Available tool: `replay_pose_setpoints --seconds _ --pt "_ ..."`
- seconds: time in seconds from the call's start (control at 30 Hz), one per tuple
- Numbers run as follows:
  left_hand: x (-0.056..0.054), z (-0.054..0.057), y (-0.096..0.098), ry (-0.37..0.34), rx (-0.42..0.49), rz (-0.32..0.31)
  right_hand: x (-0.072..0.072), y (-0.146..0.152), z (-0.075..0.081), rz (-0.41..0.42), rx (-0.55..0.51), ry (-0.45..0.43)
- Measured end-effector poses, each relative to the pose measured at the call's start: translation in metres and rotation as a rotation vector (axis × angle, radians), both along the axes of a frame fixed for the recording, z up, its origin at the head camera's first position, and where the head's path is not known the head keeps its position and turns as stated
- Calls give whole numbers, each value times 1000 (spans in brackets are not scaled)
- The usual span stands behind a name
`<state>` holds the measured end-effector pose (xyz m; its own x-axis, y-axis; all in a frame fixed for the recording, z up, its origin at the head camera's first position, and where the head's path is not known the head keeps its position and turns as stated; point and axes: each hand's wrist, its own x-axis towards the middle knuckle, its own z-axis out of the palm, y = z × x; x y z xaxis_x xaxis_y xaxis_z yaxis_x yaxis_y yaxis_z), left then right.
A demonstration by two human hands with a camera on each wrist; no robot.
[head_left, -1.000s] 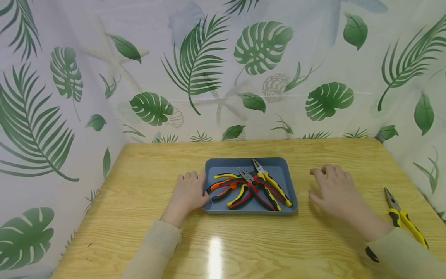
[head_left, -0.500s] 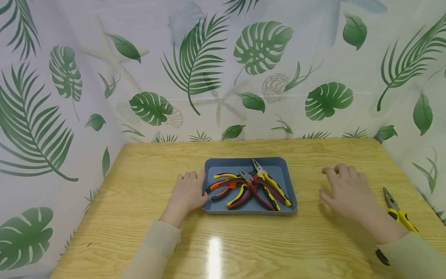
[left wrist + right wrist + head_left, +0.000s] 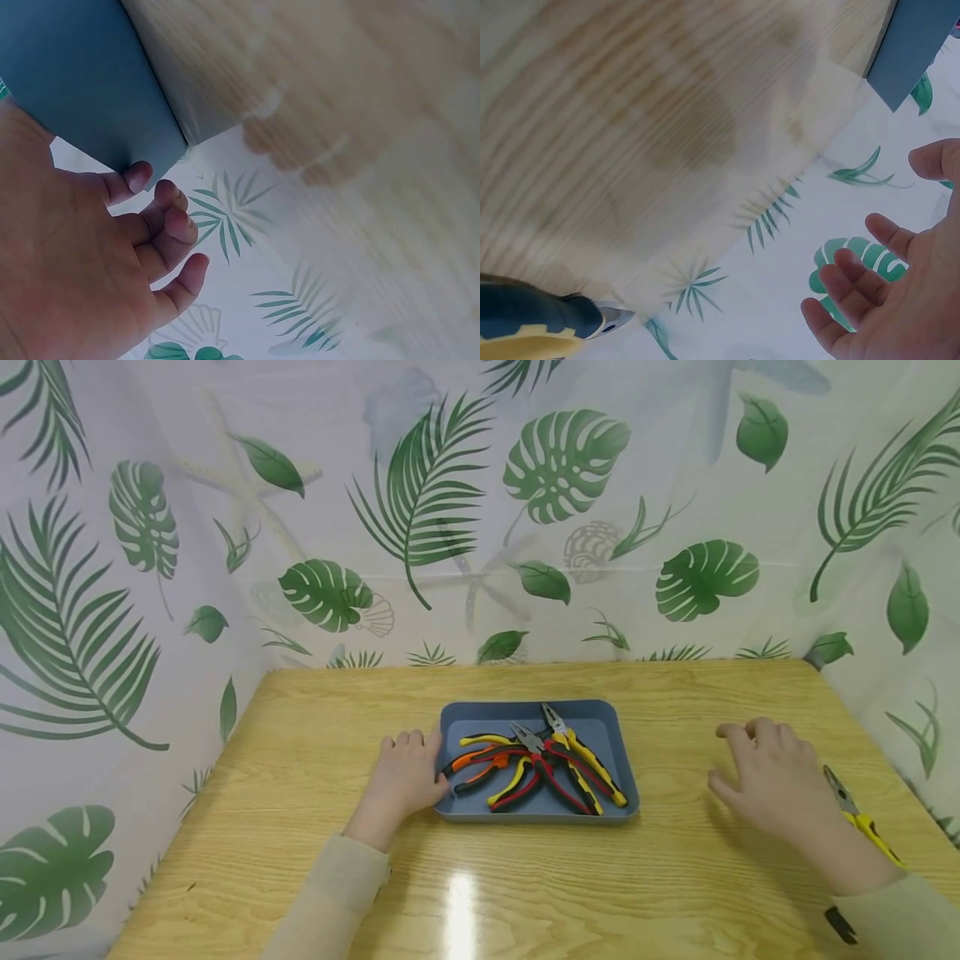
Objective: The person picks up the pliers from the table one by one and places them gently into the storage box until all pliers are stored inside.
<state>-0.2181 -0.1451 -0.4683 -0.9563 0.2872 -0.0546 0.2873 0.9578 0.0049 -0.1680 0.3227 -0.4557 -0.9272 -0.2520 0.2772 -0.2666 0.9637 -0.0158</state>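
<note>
My left hand [image 3: 407, 774] rests against the left side of a blue-grey tray [image 3: 536, 817], its fingers loosely bent. In the left wrist view, fingertips [image 3: 139, 175] touch the outside of the tray wall near a corner. Several pliers lie crossed in the tray, among them red-and-black pliers [image 3: 542, 760], orange-and-black pliers [image 3: 480, 760] and yellow-and-black pliers [image 3: 588, 760]. My right hand [image 3: 776, 781] hovers over the table right of the tray, fingers relaxed and nothing in them. Beyond it lie yellow-and-black long-nose pliers [image 3: 866, 828], partly hidden behind the hand and forearm.
Both hands are over a light wooden table [image 3: 360, 693]. A white cloth [image 3: 465, 527] printed with green leaves hangs along the back and sides. A bright light reflection shows on the wood in front of the tray.
My right hand has moved rightward, away from the tray, and now covers part of the long-nose pliers on the table. The left hand and the tray have stayed in place.
</note>
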Motion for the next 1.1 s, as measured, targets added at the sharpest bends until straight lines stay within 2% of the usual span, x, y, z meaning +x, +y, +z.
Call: replay_pose_setpoints --seconds 0.17,0.5,0.77,1.1 --pt "1 -1 -1 -4 2 -1 1 6 1 -21 0 -52" --pt "1 -5 -1 3 -5 3 5 15 -4 -54 -23 -76" --pt "1 -4 -1 -1 2 6 6 25 -8 -70 -26 -61" --pt "-1 -3 -1 16 3 -3 8 34 -4 -96 -14 -58"
